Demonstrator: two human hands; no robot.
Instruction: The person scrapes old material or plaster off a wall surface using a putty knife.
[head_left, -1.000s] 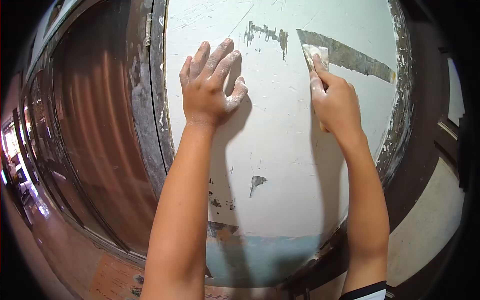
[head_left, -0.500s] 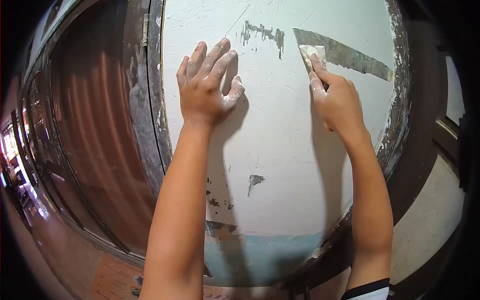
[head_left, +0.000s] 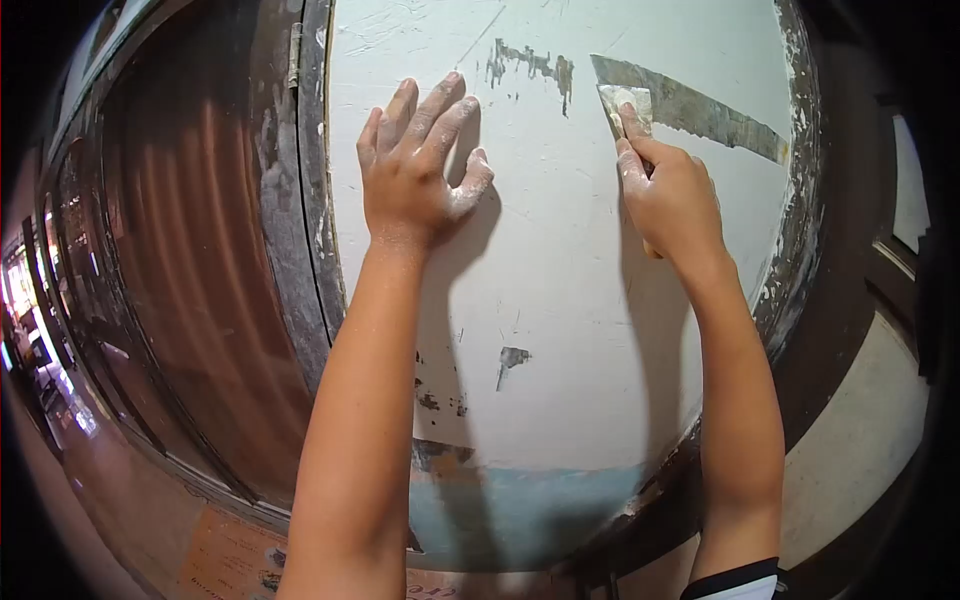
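A pale, painted panel (head_left: 570, 270) fills the middle of the head view, with dark bare patches where the coating is gone. My left hand (head_left: 420, 160) rests on its upper left part, fingers spread and dusted white. In my right hand (head_left: 670, 190) is a putty knife (head_left: 628, 108), its whitish blade against the panel and my index finger pressed along it. The blade lies at the left end of a long dark bare strip (head_left: 700, 105). My fingers hide most of its handle. Between my hands, higher up, is a jagged dark patch (head_left: 530, 63).
A worn dark frame (head_left: 800, 200) borders the panel on the right. On the left stand a hinge (head_left: 294, 55) and a glazed door with a brown curtain (head_left: 190, 240) behind it. Printed cardboard (head_left: 225, 560) lies on the floor below. A blue-green band (head_left: 540, 510) crosses the panel's bottom.
The putty knife has shifted very slightly upward along the panel's surface. My left hand keeps its place on the panel; the whole view has moved a little.
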